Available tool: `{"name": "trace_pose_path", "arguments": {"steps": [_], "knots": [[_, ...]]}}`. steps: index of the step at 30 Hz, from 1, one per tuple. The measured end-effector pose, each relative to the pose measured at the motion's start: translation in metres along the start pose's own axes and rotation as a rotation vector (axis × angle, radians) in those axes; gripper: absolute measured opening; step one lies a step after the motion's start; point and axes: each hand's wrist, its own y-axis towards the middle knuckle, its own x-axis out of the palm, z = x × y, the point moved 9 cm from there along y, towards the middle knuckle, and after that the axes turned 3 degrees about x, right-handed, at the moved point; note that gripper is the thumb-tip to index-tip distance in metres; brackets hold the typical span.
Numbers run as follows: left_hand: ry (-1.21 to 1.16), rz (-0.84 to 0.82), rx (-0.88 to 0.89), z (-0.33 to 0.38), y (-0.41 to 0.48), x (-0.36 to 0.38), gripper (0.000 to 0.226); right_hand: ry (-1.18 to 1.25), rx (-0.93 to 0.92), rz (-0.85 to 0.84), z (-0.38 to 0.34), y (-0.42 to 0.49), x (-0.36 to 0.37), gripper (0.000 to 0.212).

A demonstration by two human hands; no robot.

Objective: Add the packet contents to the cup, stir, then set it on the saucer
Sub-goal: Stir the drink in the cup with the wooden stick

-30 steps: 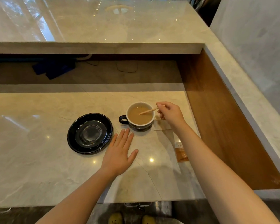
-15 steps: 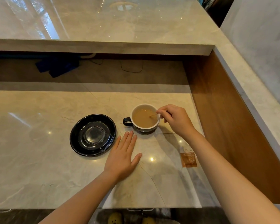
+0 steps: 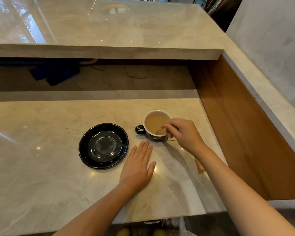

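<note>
A dark cup [image 3: 150, 133] with a white inside and a handle on its left stands on the marble counter, filled with light brown liquid. My right hand [image 3: 184, 135] hovers over the cup's right rim, pinching a wooden stir stick [image 3: 159, 131] whose tip is in the liquid. The black saucer [image 3: 103, 145] lies empty to the left of the cup. My left hand [image 3: 138, 167] rests flat on the counter, fingers apart, between saucer and cup. A brown packet [image 3: 200, 166] lies on the counter, mostly hidden behind my right forearm.
A raised marble ledge [image 3: 109, 50] runs across the back, with a dark gap and blue things [image 3: 54, 74] beneath it. A wooden side panel [image 3: 237, 130] walls the right. The counter's front edge [image 3: 109, 220] is near my body.
My right hand has moved the stick around in the cup, its tip now lower toward the near rim. My left hand has stayed flat. The camera view shifted slightly.
</note>
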Motion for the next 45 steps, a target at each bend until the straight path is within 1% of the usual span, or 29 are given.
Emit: {"name": "trace_pose_path", "arguments": {"steps": [3,7,11,16,22,25,27,29,32,37,42,45], "knots": [[-0.022,0.005,-0.001,-0.001,0.001,0.002,0.06,0.088,0.108,0.09,0.007,0.015,-0.002,0.015],[0.007,0.013,-0.006,-0.004,0.0,0.003,0.059,0.184,0.232,0.201,0.022,0.025,-0.007,0.018],[0.013,0.019,0.0,-0.003,-0.001,0.002,0.058,0.162,0.298,0.263,0.036,0.025,-0.02,0.019],[-0.004,0.024,-0.002,-0.003,-0.001,0.001,0.058,0.118,0.312,0.221,0.046,0.014,-0.032,0.02],[-0.01,0.004,-0.029,-0.004,-0.002,-0.003,0.058,0.266,0.345,0.15,0.05,0.011,-0.014,0.02],[0.023,0.038,-0.077,-0.002,0.001,-0.005,0.058,0.352,0.299,0.088,0.047,0.028,-0.001,0.02],[0.001,0.002,-0.077,-0.004,-0.001,-0.004,0.058,0.333,0.295,0.124,0.045,0.034,0.001,0.02],[0.019,0.016,-0.078,-0.003,-0.003,0.001,0.058,0.329,0.275,0.149,0.048,0.04,0.0,0.02],[0.009,-0.007,-0.054,-0.002,-0.002,0.0,0.058,0.307,0.283,0.197,0.053,0.041,-0.007,0.019],[-0.003,-0.003,-0.039,-0.004,-0.001,-0.004,0.059,0.182,0.252,0.243,0.049,0.034,-0.028,0.02],[-0.007,-0.007,-0.055,-0.003,-0.001,-0.005,0.06,0.162,0.279,0.143,0.051,0.023,-0.031,0.02],[-0.015,-0.026,-0.064,-0.003,-0.001,-0.003,0.061,0.18,0.264,0.094,0.046,0.018,-0.026,0.02]]}}
